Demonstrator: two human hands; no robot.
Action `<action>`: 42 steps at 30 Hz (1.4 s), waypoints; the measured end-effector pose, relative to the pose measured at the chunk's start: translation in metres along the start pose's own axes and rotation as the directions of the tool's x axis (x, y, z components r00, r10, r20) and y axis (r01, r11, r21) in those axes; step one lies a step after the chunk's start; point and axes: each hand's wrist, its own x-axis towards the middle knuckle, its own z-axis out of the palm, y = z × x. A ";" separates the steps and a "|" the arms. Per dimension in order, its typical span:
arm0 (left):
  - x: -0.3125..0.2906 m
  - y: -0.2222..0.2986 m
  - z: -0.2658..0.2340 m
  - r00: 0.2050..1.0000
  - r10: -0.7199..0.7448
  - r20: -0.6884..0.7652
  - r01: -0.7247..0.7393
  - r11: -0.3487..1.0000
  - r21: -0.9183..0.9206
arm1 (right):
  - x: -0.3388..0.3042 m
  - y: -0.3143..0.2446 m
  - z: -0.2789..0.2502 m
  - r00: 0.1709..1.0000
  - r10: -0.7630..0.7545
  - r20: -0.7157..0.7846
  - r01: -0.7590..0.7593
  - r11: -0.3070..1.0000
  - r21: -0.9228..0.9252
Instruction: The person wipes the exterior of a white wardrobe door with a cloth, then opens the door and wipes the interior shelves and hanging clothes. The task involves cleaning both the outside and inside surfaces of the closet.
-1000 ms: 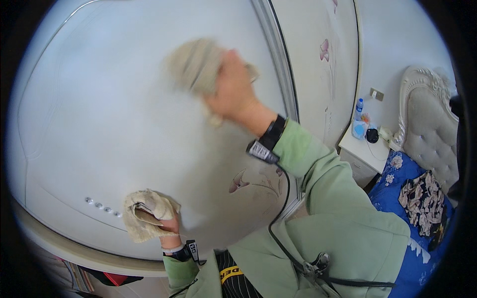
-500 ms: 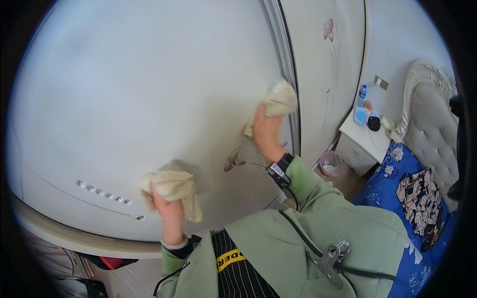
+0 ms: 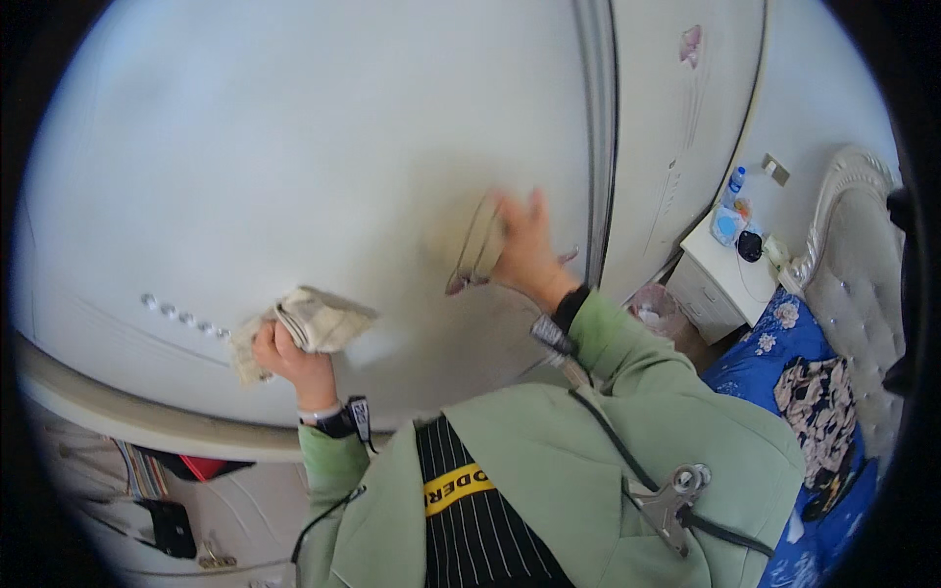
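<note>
A large white wardrobe door [image 3: 323, 147] with a flower pattern fills the view ahead of me. My left hand [image 3: 299, 372] is closed around a beige cloth [image 3: 328, 321] at the door's lower part, right of a row of round shiny studs [image 3: 186, 317]. Higher and to the right, my right hand [image 3: 534, 253] is at the same door, smeared by motion. A second beige cloth [image 3: 469, 235], also blurred, lies under its fingers against the surface. Part of the printed flower [image 3: 457, 284] shows just below that cloth.
Right of the door frame [image 3: 603, 147] is another white panel [image 3: 657, 127]. A white nightstand [image 3: 720, 269] holds a bottle and small items, with a pink waste bin [image 3: 657, 309] beside it. A bed with blue bedding [image 3: 745, 363] is at right. A black bag [image 3: 169, 527] lies lower left.
My right hand has moved left and away from the door frame with its cloth. My left hand has shifted slightly left and up, its cloth now bunched differently.
</note>
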 end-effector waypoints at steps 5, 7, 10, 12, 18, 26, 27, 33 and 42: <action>-0.017 -0.010 0.002 0.999 -0.045 -0.025 0.045 0.999 0.003 | 0.072 0.084 -0.070 0.782 0.205 -0.589 -0.273 0.962 -0.028; -0.020 -0.011 0.007 0.994 -0.101 -0.038 0.101 0.995 -0.012 | 0.076 0.086 -0.058 0.775 0.269 -0.572 -0.208 0.963 0.171; -0.019 -0.008 0.009 0.993 -0.115 -0.036 0.115 0.993 -0.019 | 0.026 0.071 -0.003 0.797 0.247 -0.551 -0.122 0.960 0.254; -0.021 -0.003 0.004 0.995 -0.098 0.013 0.098 0.995 0.031 | -0.028 0.065 0.044 0.868 0.200 -0.454 -0.121 0.973 0.196; -0.119 0.027 -0.004 0.808 -0.314 0.498 0.273 0.949 0.156 | -0.217 0.115 0.150 0.984 -0.038 0.175 -0.008 0.967 0.253; -0.489 0.068 -0.199 -0.523 -0.558 0.644 0.558 0.347 0.754 | -0.413 0.181 0.117 0.101 0.118 0.988 -0.737 0.676 -0.005; -0.512 0.080 -0.247 -0.610 -0.540 0.580 0.470 0.342 0.814 | -0.426 0.186 0.107 0.108 0.038 0.993 -0.605 0.796 0.035; -0.550 0.163 -0.381 -0.731 -0.468 0.496 0.417 0.268 0.868 | -0.486 0.200 0.124 -0.204 -0.182 0.962 0.030 0.981 0.192; -0.625 0.187 -0.229 -0.144 -0.572 0.807 0.841 0.359 0.404 | -0.531 0.127 0.225 0.234 0.221 0.947 -0.495 0.865 -0.080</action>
